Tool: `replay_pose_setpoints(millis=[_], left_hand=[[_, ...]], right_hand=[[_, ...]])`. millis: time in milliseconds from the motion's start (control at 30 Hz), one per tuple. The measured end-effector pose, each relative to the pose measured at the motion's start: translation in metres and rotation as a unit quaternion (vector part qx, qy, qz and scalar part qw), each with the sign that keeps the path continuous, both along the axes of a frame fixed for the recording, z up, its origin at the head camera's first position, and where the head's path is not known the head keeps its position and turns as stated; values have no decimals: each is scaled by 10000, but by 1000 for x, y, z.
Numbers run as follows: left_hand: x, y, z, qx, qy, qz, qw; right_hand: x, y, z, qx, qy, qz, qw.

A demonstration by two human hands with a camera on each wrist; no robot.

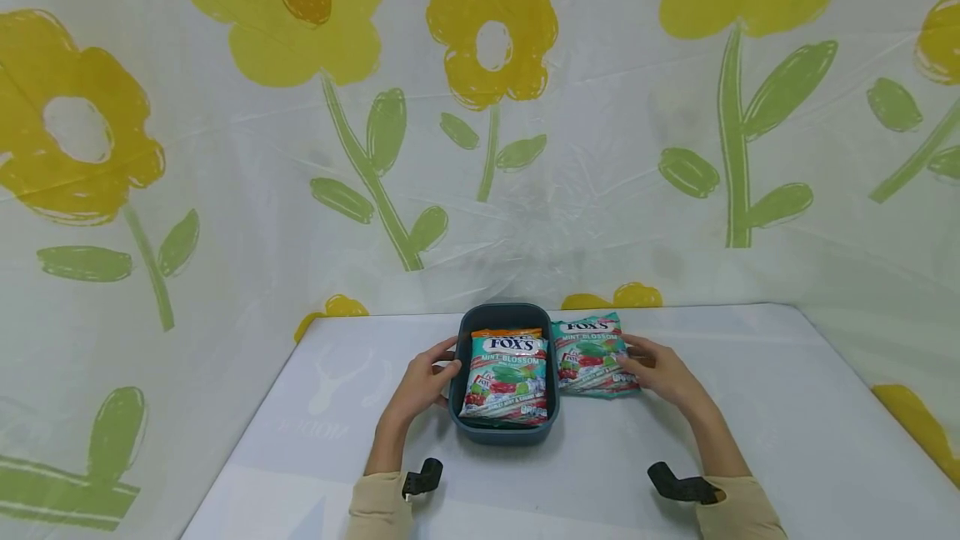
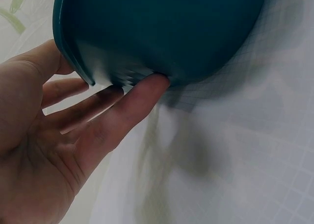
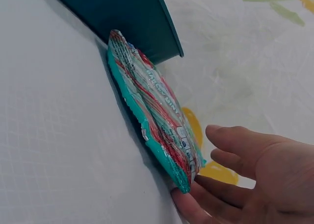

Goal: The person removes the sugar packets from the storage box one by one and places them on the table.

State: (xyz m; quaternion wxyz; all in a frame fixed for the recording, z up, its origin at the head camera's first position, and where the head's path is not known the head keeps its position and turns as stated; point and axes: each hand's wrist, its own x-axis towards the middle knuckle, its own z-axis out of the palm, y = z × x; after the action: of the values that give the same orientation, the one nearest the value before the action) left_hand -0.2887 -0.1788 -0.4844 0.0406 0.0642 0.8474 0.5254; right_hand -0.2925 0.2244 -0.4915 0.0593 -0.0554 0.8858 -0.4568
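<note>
A dark teal plastic box [image 1: 504,437] stands on the table with a Fox's Mint Blossom candy bag [image 1: 507,373] on top inside it; an orange-edged bag [image 1: 487,332] peeks out behind. My left hand [image 1: 426,379] grips the box's left side, thumb at the rim and fingers [image 2: 142,94] against the outer wall. A second Mint Blossom candy bag [image 1: 591,357] lies just right of the box, one end close to its wall. At that bag's right end is my right hand [image 1: 660,369], its thumb [image 3: 230,136] apart from the bag and its lower fingers by the bag's edge.
The white table [image 1: 600,473] has faint printed figures on its left part. Behind it hangs a pale sheet [image 1: 600,190] with yellow flowers and green stems. Each wrist carries a black camera mount [image 1: 678,486] near the beige sleeve [image 1: 738,511].
</note>
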Motion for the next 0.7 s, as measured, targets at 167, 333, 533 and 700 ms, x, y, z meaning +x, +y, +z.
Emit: replay_pose_setpoints(millis=[167, 333, 533, 700], left_hand=[[-1, 0, -1, -11, -18, 24, 10000], [0, -1, 0, 13, -35, 57, 10000], [-1, -2, -2, 79, -63, 21, 9999], [-1, -2, -4, 118, -43, -31, 9999]], right_hand=[[2, 0, 1, 141, 80, 90, 9998], [0, -1, 0, 279, 143, 190, 9993], [2, -2, 3, 461, 156, 227, 9986], [3, -4, 4, 744, 271, 280, 9965]])
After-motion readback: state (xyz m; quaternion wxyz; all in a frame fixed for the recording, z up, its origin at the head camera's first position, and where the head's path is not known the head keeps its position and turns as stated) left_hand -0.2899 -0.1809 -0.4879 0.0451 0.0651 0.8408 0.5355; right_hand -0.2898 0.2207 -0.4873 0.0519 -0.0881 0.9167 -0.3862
